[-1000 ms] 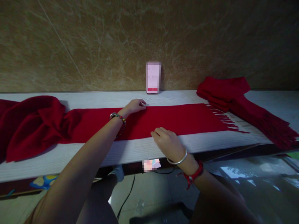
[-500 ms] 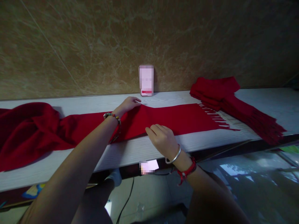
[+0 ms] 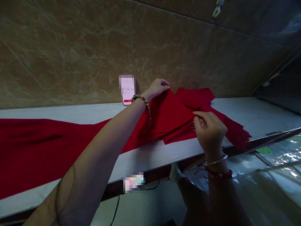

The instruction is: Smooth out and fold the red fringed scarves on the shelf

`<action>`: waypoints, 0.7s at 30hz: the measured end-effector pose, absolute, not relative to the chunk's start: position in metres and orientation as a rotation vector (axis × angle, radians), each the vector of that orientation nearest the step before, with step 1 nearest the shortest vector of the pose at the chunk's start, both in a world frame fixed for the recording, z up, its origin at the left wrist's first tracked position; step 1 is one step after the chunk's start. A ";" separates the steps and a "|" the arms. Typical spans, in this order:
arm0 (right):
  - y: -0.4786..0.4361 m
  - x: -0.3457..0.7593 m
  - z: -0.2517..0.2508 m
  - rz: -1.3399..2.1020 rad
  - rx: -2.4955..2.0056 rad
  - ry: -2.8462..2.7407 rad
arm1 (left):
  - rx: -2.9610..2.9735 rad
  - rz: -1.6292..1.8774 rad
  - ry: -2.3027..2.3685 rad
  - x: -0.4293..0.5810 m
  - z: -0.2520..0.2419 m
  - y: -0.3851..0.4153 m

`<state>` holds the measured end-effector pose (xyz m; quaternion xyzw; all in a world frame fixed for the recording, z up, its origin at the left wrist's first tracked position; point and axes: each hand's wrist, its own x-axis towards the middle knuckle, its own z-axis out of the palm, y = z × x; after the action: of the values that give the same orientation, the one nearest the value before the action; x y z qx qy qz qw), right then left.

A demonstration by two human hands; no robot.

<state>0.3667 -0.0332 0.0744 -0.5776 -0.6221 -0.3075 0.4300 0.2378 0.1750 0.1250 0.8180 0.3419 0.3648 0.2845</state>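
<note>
A long red scarf [image 3: 35, 150] runs along the white wood-grain surface [image 3: 145, 157]. My left hand [image 3: 160, 88] pinches its far edge, lifted near the wall. Thumb and fingers of my right hand [image 3: 207, 125] are closed on its near edge, farther right. Between the hands the cloth is stretched and lies over another layer, with a little white fringe showing beside my right hand. Just beyond, a second red scarf [image 3: 198, 95] lies bunched, its fringed end [image 3: 240, 135] spread toward the front edge.
A phone [image 3: 127, 89] leans upright against the brown marbled wall [image 3: 94, 50]. Below the front edge are another lit screen [image 3: 135, 181] and a black cable [image 3: 115, 210]. Clear plastic [image 3: 282, 157] covers something at the lower right.
Both hands have moved right, carrying the scarf's cloth over its fringed end. The bunched part at the left has been drawn out flatter. The view has shifted to the right.
</note>
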 end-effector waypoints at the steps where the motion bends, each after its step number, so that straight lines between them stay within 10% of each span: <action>1: -0.032 0.380 0.069 -0.764 -1.462 -1.537 | 2.194 0.947 0.928 0.252 0.121 0.175; 21: -0.038 0.434 0.009 -0.504 -1.592 -1.616 | 2.376 0.620 1.097 0.309 0.049 0.172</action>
<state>0.4337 -0.0377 0.0093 -0.6284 -0.6383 -0.1989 0.3976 0.3086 0.1718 0.0487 0.8610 0.3974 0.2248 0.2242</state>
